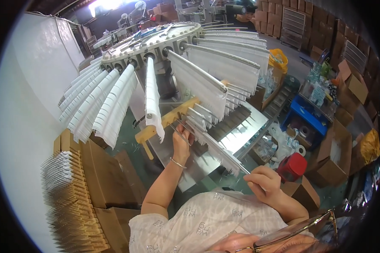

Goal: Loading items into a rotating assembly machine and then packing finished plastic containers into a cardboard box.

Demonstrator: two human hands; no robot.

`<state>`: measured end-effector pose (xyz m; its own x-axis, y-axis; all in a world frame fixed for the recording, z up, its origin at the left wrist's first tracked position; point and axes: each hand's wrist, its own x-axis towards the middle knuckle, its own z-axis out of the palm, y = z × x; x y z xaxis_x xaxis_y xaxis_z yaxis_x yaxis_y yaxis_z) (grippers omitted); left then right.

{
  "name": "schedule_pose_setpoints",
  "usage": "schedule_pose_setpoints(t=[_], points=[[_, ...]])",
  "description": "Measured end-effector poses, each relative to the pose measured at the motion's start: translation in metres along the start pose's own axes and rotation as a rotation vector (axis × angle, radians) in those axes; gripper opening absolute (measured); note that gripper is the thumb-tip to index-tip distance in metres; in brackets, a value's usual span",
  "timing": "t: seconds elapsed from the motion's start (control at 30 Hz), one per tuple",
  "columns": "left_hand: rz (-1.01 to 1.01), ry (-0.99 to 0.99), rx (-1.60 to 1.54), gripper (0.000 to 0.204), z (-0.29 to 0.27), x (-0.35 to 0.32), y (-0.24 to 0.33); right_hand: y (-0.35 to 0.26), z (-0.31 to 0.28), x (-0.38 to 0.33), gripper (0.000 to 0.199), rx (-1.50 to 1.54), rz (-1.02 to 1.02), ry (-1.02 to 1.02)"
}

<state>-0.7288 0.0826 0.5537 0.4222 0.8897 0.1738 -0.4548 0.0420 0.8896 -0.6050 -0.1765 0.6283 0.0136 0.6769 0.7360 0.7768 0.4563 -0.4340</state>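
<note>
A large round grey metal carousel stood far centre, white fringed strips hanging from its radial arms. Below it lay a long thin metal rod carrying white strips. The left hand pinched its far end, fingers clamped; the right hand gripped its near end, fingers closed around it.

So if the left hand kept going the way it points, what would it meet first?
Probably the wooden bar just beyond the left hand, then the hanging white strips; depth is hard to judge here.
</note>
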Motion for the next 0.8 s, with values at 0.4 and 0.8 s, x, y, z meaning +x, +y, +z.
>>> schedule_pose_setpoints(t=[0.4,0.8], points=[[0.086,-0.056,0.477,0.034,0.058,-0.067,0.016,0.015,-0.03,-0.05,0.018,0.463,0.377,0.236],[0.414,-0.702,0.574,0.028,0.138,-0.05,-0.011,0.041,-0.086,-0.154,0.017,0.968,0.688,0.966]])
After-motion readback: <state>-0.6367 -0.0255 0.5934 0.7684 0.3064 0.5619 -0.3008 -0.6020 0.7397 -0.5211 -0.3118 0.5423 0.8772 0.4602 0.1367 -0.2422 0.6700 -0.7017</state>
